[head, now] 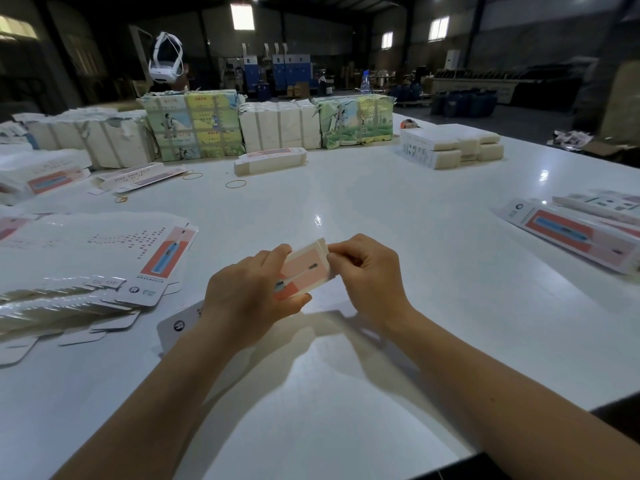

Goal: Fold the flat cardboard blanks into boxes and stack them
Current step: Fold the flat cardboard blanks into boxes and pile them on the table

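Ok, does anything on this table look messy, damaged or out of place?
Yes. The paper wrapping on the white bundle at far left is torn. Loose rubber bands lie scattered on the table, and the flat blanks at left are fanned out unevenly.

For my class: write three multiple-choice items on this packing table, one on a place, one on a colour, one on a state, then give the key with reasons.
1. Where do the flat blanks lie?
A. to the person's left
B. on the floor
C. atop the far bundles

2. What colour is the loose rubber band?
A. blue
B. orange
C. black

3. What is happening to the box?
A. it lies untouched
B. both hands hold it
C. it is stacked

Key: 1 A, fanned on the table's left side; 2 B, an orange ring; 3 B, left hand grips it, right hand pinches its end.
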Tool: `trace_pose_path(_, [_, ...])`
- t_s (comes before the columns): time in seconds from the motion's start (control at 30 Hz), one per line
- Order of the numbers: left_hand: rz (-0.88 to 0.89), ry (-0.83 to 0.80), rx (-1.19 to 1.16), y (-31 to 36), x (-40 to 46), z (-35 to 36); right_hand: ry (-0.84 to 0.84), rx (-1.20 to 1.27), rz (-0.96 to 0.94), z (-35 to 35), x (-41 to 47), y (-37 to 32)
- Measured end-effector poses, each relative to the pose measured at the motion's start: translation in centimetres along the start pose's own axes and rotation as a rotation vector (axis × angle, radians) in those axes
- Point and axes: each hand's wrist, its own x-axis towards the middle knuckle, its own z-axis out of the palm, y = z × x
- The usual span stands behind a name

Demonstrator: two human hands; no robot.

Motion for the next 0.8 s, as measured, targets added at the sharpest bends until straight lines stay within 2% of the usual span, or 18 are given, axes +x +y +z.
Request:
trace_pose_path(0.2, [0.046,0.021,0.048,0.0,0.1,-0.1,0.008,-0.153,-0.149,0.7,-0.7,-0.4])
trace_pose_path(0.47, [-0.065,0.074,-0.078,0.0,0.2,0.1,0.046,0.029,-0.003,0.7,-0.3,-0.1])
trace_pose_path(0.8, [-0.032,0.043,-0.028,-0.2,0.2,-0.1,0.041,-0.028,-0.067,1.0,-0.4,0.0])
